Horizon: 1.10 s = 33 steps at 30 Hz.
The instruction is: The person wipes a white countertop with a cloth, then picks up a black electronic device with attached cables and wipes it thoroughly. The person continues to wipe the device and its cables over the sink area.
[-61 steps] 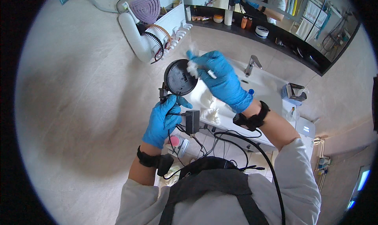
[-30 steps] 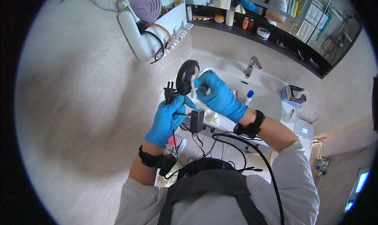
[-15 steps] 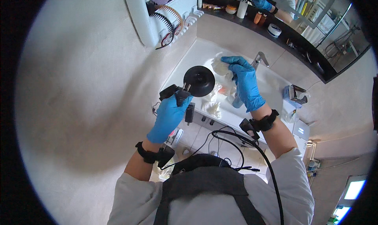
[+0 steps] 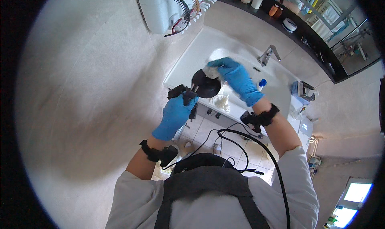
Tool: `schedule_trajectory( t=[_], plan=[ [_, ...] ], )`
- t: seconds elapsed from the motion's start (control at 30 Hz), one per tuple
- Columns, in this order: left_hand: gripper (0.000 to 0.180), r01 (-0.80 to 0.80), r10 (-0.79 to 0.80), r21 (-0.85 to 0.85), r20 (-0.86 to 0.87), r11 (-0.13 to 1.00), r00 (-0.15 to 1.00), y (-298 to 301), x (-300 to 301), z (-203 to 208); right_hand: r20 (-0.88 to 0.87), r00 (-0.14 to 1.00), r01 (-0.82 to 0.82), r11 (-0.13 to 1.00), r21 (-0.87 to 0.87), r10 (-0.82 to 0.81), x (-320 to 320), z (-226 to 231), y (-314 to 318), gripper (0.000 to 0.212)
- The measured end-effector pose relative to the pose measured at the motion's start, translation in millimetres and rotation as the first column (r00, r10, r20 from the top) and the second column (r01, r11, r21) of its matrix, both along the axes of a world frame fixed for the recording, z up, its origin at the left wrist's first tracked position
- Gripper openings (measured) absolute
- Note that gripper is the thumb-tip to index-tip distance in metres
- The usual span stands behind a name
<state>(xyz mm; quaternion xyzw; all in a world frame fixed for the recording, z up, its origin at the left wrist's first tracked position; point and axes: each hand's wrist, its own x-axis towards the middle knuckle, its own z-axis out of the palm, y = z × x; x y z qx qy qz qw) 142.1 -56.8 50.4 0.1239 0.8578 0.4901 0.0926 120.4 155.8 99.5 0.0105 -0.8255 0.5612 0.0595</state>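
My left hand (image 4: 176, 112), in a blue glove, is closed around a black power plug (image 4: 190, 93) with two metal pins pointing up. Black parts stick out on either side of the fingers; how they join is hidden. Just beyond the plug is a round black bowl-shaped piece (image 4: 206, 89), its hollow side facing up; whether it is joined to what I hold, I cannot tell. My right hand (image 4: 236, 78), also gloved, pinches a crumpled white wipe (image 4: 211, 72) against the far rim of the black piece.
Beneath my hands lies a white washbasin (image 4: 276, 88) with a chrome tap (image 4: 268, 56). Crumpled white wipes (image 4: 220, 102) and a blue-capped bottle (image 4: 261, 84) are in it. A tissue box (image 4: 303, 92) stands right. A black shelf (image 4: 296, 36) runs behind. Black cables (image 4: 240, 133) hang before me.
My right hand has moved left with the wipe, from over the basin onto the black bowl-shaped piece. That piece has shifted slightly right; my left hand keeps its grip.
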Motion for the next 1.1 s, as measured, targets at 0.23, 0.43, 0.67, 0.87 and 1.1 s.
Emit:
schedule_trajectory(
  t=[0.23, 0.43, 0.67, 0.87, 1.1],
  plan=[
    [0.031, 0.083, -0.086, -0.165, -0.013, 0.983, 0.996, -15, -6, -10, -0.136, 0.963, -0.196, 0.951, 0.240, 0.233, -6, -13, -30, 0.017],
    [0.027, -0.016, -0.010, 0.117, 0.217, 0.993, 0.976, -23, -20, -12, -0.355, 0.855, -0.164, 0.847, 0.506, 0.378, 13, -23, -58, 0.024],
    [0.021, -0.115, 0.010, 0.287, 0.345, 0.951, 0.938, -41, -33, -22, -0.245, 0.942, -0.084, 0.868, 0.490, 0.229, 15, -56, -29, 0.018],
    [0.021, -0.156, 0.002, 0.331, 0.422, 0.931, 0.907, -43, -42, -24, 0.169, 0.984, -0.080, 0.985, 0.151, 0.054, -2, -66, -11, 0.025],
    [0.023, -0.103, -0.083, 0.331, 0.504, 0.938, 0.860, -35, -56, -59, 0.560, 0.755, 0.218, 0.676, -0.704, 0.340, -19, -84, -23, 0.018]
  ],
)
